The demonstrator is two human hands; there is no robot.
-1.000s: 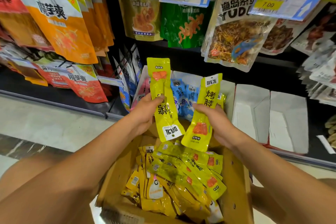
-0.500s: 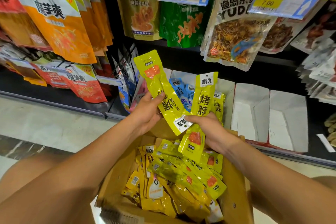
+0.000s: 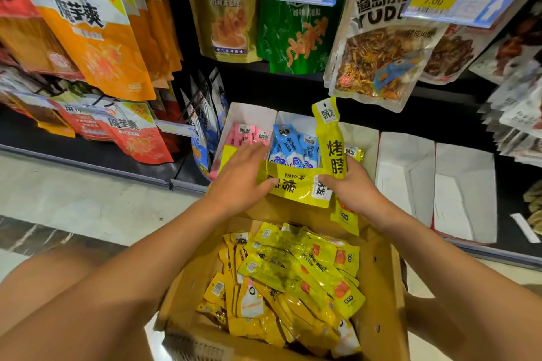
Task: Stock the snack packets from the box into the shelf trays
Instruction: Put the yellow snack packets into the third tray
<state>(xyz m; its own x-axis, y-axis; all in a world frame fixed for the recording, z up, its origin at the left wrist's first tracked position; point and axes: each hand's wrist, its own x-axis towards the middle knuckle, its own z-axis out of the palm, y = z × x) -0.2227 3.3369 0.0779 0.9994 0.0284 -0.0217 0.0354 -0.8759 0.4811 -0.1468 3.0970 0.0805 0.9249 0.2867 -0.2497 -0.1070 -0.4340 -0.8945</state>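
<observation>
Left hand [image 3: 240, 184]: fingers flat, thumb pinching a sideways yellow packet [image 3: 296, 189].
Right hand [image 3: 356, 193]: curled round an upright yellow packet [image 3: 331, 141], thumb on the sideways one's end.
Where: both packets are just in front of the shelf trays [image 3: 404, 167], over the blue packets [image 3: 290, 146].
Cardboard box [image 3: 378, 287]: below the hands, heaped with yellow packets.

Box [image 3: 378, 281]: 6 o'clock, loose packets [image 3: 293, 278] in it.
Shelf trays [image 3: 406, 167]: behind box, 12 to 3 o'clock.
Sideways packet [image 3: 296, 189]: before trays, left hand [image 3: 237, 182] at its 9 o'clock.
Upright packet [image 3: 334, 149]: at its 3 o'clock, in right hand [image 3: 356, 190].
</observation>
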